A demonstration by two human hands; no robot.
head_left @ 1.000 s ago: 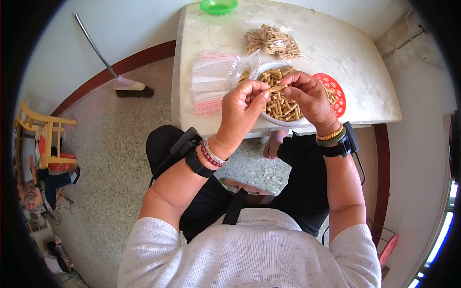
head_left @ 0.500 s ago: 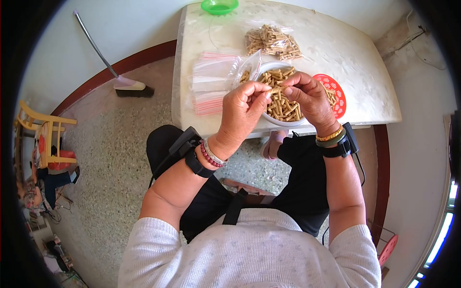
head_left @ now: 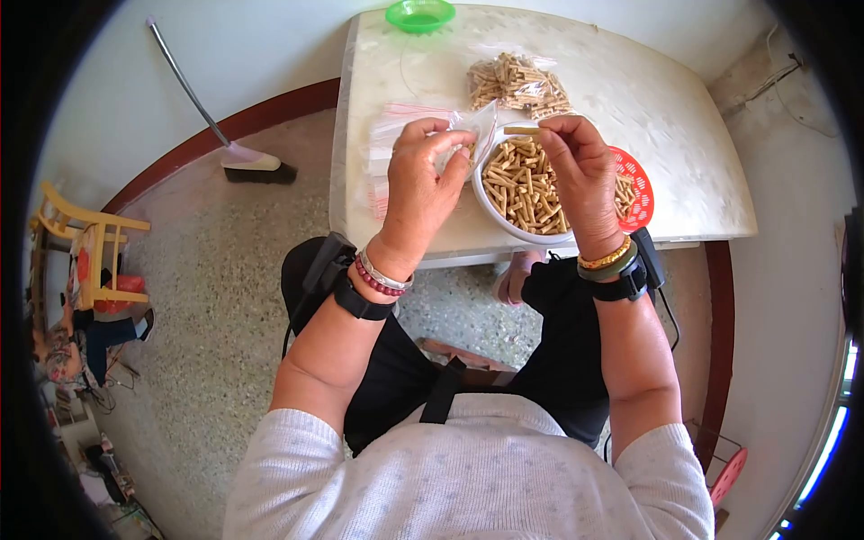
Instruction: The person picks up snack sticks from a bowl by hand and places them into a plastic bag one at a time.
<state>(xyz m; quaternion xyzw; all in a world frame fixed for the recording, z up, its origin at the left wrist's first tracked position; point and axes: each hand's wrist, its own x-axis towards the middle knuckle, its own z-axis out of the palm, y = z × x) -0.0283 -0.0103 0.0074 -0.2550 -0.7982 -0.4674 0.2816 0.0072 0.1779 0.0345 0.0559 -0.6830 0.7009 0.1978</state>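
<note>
My right hand (head_left: 580, 175) pinches a short brown stick (head_left: 522, 131) between thumb and fingers, held level above the far rim of a white bowl (head_left: 482, 193). The bowl is heaped with many similar brown sticks (head_left: 522, 184). My left hand (head_left: 423, 166) is at a clear zip bag (head_left: 486, 121) left of the bowl, thumb and forefinger nearly together at its mouth. What lies between those fingertips is too small to make out. Flat zip bags (head_left: 378, 144) with red edges lie partly behind the left hand.
A filled clear bag of sticks (head_left: 517, 83) lies behind the bowl. On the right, a red perforated tray (head_left: 641, 193) holds more sticks. A green dish (head_left: 419, 15) stands at the table's far left corner. A broom (head_left: 256, 165) leans on the wall; a wooden chair (head_left: 94, 243) stands left.
My hands, together over the bowl before, have parted. The left has moved left to the zip bag; the right has risen slightly with a stick now plainly visible in it.
</note>
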